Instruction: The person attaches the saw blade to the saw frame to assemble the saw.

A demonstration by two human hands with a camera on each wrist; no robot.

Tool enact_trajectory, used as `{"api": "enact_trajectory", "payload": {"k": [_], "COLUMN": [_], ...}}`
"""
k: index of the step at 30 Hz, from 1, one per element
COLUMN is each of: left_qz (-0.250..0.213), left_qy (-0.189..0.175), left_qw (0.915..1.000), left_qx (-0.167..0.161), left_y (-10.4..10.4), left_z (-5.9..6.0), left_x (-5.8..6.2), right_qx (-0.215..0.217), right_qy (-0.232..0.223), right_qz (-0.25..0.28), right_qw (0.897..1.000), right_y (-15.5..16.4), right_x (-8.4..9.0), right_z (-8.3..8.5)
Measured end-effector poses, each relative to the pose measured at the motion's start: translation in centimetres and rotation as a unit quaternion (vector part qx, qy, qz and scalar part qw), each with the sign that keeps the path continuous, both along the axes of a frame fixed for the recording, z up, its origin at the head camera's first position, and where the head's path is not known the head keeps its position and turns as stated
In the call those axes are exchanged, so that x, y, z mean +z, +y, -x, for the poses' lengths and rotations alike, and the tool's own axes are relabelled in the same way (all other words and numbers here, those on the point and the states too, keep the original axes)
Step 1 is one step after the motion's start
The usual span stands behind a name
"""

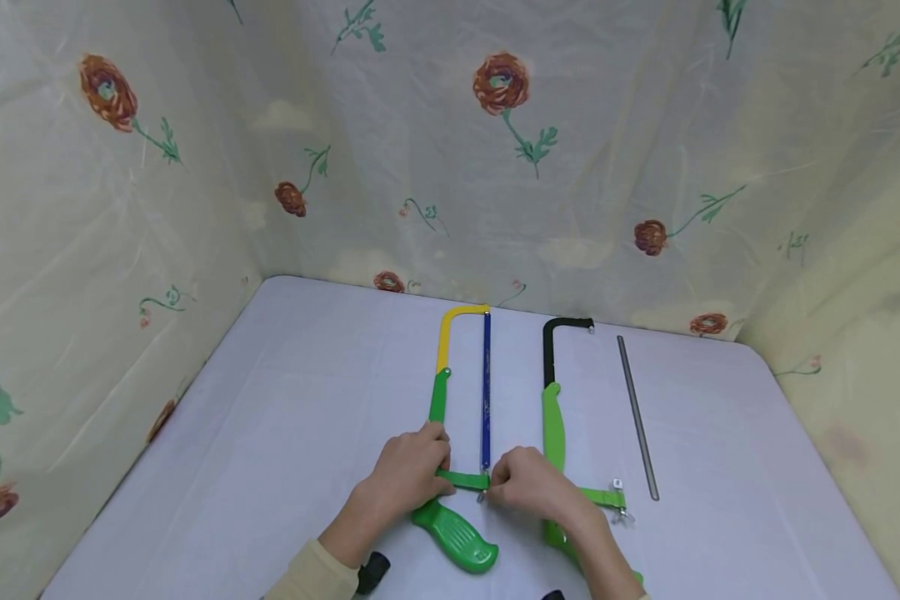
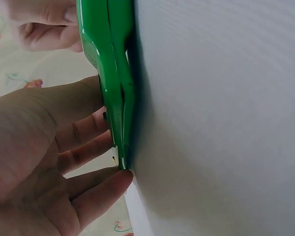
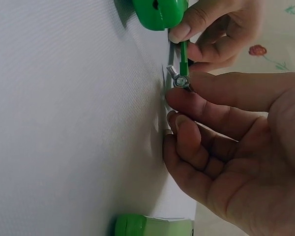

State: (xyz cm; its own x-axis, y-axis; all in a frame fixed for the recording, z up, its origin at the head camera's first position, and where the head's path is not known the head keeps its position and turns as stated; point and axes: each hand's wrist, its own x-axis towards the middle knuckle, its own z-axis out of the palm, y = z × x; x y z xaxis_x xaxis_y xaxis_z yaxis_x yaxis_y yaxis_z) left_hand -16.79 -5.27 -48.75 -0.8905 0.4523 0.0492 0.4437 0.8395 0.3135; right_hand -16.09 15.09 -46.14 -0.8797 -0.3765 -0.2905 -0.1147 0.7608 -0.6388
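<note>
A hacksaw with a yellow and green frame and a blue blade lies flat on the white table. My left hand grips the green frame just above its handle; in the left wrist view the fingers press on the green frame. My right hand pinches the metal wing nut at the blade's near end. A second hacksaw, black and green, lies to the right with no blade in it, partly under my right hand.
A loose grey blade lies on the table to the right of the second saw. That saw's wing nut sticks out near my right wrist. Floral cloth walls the table on three sides.
</note>
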Motion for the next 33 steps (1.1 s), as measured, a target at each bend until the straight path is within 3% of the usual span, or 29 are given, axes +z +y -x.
{"api": "enact_trajectory", "payload": {"k": [33], "left_qz": [0.005], "left_qy": [-0.005], "left_qw": [1.0000], "left_qx": [-0.004], "left_y": [-0.07], "left_z": [0.08], "left_x": [0.21], "right_qx": [0.004], "right_qy": [0.004], "right_qz": [0.025], "right_qw": [1.000], "right_y": [0.50], "right_x": [-0.42], "right_z": [-0.08]}}
